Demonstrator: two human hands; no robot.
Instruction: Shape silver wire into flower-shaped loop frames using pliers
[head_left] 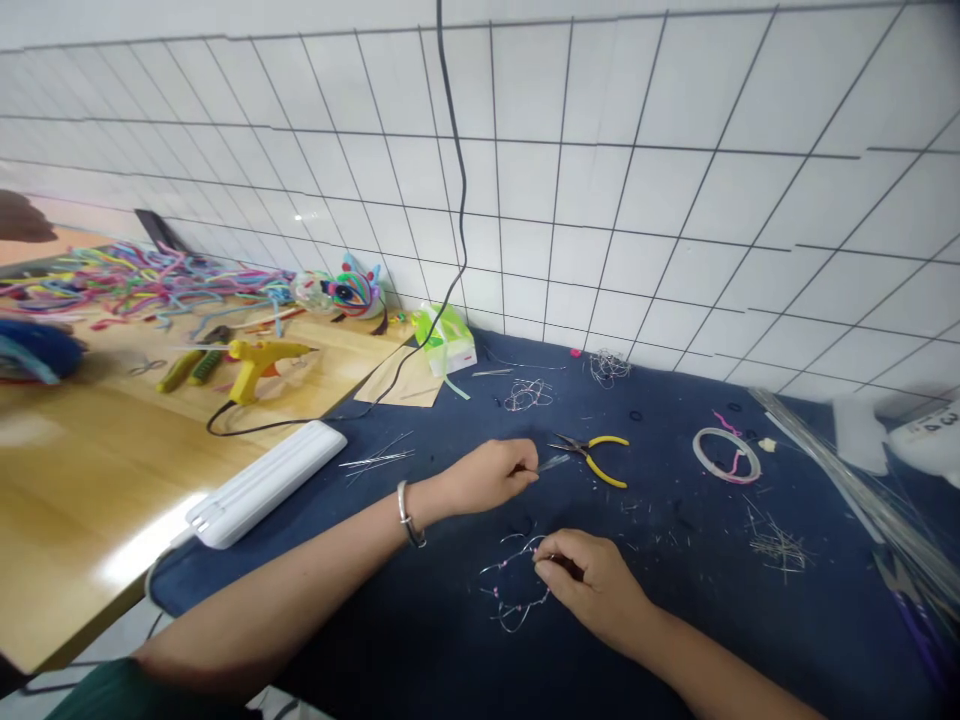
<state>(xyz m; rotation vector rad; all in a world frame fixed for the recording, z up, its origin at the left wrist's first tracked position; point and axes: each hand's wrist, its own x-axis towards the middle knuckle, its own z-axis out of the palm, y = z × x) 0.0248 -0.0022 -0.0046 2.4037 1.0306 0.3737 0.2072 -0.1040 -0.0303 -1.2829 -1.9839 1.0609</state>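
Observation:
My right hand (592, 580) is closed in a pinch on a looped silver wire ring with small pink beads (512, 608), which hangs out to the left of the fingertips. My left hand (491, 475), with a bangle on the wrist, is curled shut above the dark cloth. A thin, clear or silvery strip (553, 463) shows just past its fingertips; whether the fingers hold it is hidden. Right of that hand, yellow-handled pliers (609, 462) lie with their jaws apart, pointing left.
Wire tangles (529, 395) and a pile of wire offcuts (778, 545) lie on the cloth. A white power strip (266, 485) is at left, a yellow glue gun (262, 365) on the wooden table. A black cable (459, 150) hangs down. Another person's hand (24, 218) is far left.

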